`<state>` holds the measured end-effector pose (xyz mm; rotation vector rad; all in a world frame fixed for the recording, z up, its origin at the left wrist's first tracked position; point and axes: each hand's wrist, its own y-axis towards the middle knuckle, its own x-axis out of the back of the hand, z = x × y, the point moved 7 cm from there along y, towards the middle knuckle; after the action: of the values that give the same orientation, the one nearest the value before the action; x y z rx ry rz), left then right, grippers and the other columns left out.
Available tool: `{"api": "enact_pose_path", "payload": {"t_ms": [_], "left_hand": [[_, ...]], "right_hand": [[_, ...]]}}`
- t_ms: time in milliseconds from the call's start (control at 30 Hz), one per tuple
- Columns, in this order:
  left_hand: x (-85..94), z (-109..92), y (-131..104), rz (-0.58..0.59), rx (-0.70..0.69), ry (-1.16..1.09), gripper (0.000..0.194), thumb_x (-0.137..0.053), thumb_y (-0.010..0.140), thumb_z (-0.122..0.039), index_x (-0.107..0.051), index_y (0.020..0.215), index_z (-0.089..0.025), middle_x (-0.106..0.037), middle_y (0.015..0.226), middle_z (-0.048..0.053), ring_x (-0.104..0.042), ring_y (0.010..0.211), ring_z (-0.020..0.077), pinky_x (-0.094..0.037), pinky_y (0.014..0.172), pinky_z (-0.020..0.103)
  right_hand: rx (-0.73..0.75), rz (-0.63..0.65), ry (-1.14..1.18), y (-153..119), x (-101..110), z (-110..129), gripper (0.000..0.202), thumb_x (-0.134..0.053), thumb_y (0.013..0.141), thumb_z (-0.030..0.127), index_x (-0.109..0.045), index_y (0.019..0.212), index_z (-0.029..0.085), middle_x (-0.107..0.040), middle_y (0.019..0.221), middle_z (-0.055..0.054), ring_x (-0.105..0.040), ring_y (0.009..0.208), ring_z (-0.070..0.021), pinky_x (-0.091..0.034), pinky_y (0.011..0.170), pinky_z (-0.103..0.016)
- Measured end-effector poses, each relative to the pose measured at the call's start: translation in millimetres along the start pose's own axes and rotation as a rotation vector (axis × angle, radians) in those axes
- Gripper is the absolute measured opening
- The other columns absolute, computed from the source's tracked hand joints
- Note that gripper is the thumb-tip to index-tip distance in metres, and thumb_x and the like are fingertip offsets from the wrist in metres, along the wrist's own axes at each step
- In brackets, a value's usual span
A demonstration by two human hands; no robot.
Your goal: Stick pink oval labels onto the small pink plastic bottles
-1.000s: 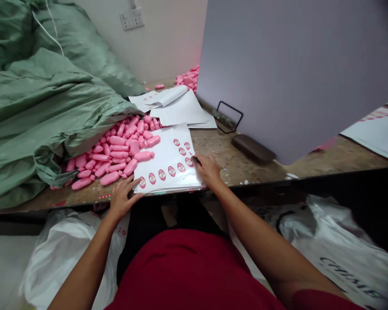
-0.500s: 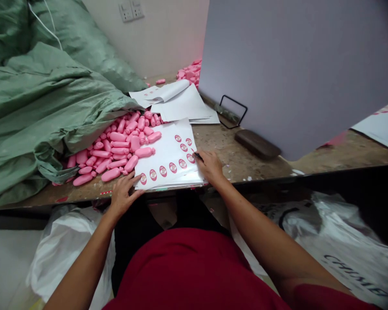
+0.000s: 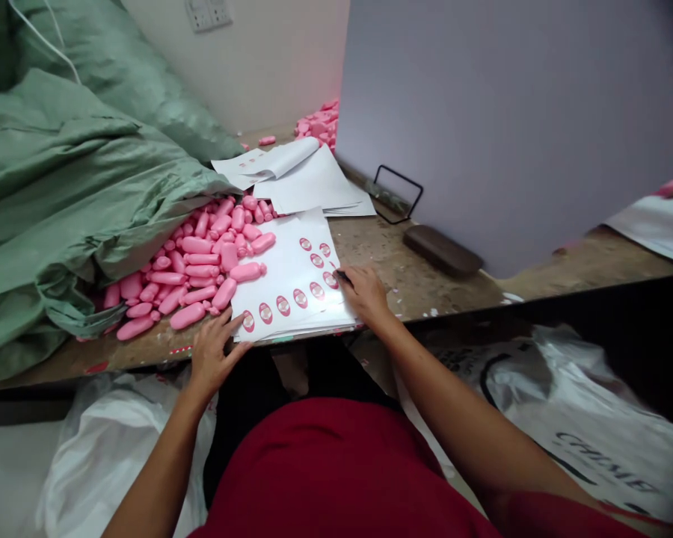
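Observation:
A white sheet of oval pink-and-red stickers [image 3: 283, 273] lies on a stack of sheets at the table's front edge. My right hand [image 3: 364, 295] rests at the sheet's right side, closed around a slim black pointed tool [image 3: 343, 276]. Its tip is beside the right-hand stickers; the exact kind is too small to tell. At the lower left corner, my left hand [image 3: 216, 351] lies with fingers spread, fingertips touching the sheet beside the end sticker. Several pink bottle-shaped pieces [image 3: 202, 261] are heaped left of the sheet, a few lying on its edge.
A large green sack [image 3: 90, 194] covers the table's left side. Behind the sheet lie more papers [image 3: 308, 179]. A grey panel [image 3: 482, 112] stands at the right, with a black wire stand [image 3: 398, 194] and a dark brown block [image 3: 443, 250] at its foot. Plastic bags [image 3: 572, 418] sit below.
The view has shifted slightly. Both hands stay in nearly the same places on the sheet. At the far right, pink pieces and part of another person's hand now show above the paper.

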<state>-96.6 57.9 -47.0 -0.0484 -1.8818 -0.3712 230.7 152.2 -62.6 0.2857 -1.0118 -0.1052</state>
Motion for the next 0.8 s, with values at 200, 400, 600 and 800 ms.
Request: {"api": "enact_pose_path", "payload": {"t_ms": [200,400,600,800], "left_hand": [[2.0,-0.7,-0.2,0.001,0.028,-0.013,0.050,-0.058,0.091,-0.053,-0.062,0.136,-0.030,-0.057,0.147,0.009,-0.053,0.129,0.0310,-0.040,0.107,0.051],[2.4,0.8,-0.2,-0.013,0.011,-0.024,0.051,-0.056,0.092,-0.056,-0.062,0.135,-0.028,-0.057,0.146,0.009,-0.053,0.130,0.0298,-0.038,0.110,0.050],[1.9,2.6,0.4,-0.017,-0.010,-0.021,0.052,-0.057,0.092,-0.056,-0.062,0.135,-0.027,-0.057,0.147,0.010,-0.052,0.132,0.0302,-0.038,0.110,0.051],[2.7,1.3,0.2,-0.032,-0.028,-0.023,0.051,-0.058,0.092,-0.054,-0.062,0.135,-0.027,-0.057,0.146,0.010,-0.052,0.132,0.0296,-0.038,0.111,0.051]], "right_hand": [[0.023,0.015,0.009,0.8,-1.3,-1.0,0.024,-0.055,0.099,0.028,-0.069,0.115,0.017,-0.073,0.114,-0.009,-0.064,0.107,-0.0229,-0.046,0.097,-0.043],[0.014,0.008,0.024,2.1,-3.7,-3.8,0.026,-0.057,0.099,0.035,-0.068,0.115,0.017,-0.071,0.115,-0.008,-0.065,0.108,-0.0224,-0.048,0.098,-0.045],[0.006,-0.002,0.032,2.4,-3.7,-2.7,0.027,-0.057,0.099,0.038,-0.067,0.114,0.018,-0.069,0.116,-0.008,-0.064,0.108,-0.0223,-0.049,0.097,-0.046],[0.009,-0.004,0.006,2.8,-1.2,0.3,0.025,-0.060,0.098,0.035,-0.067,0.113,0.017,-0.068,0.116,-0.007,-0.065,0.106,-0.0217,-0.053,0.095,-0.046]]}}
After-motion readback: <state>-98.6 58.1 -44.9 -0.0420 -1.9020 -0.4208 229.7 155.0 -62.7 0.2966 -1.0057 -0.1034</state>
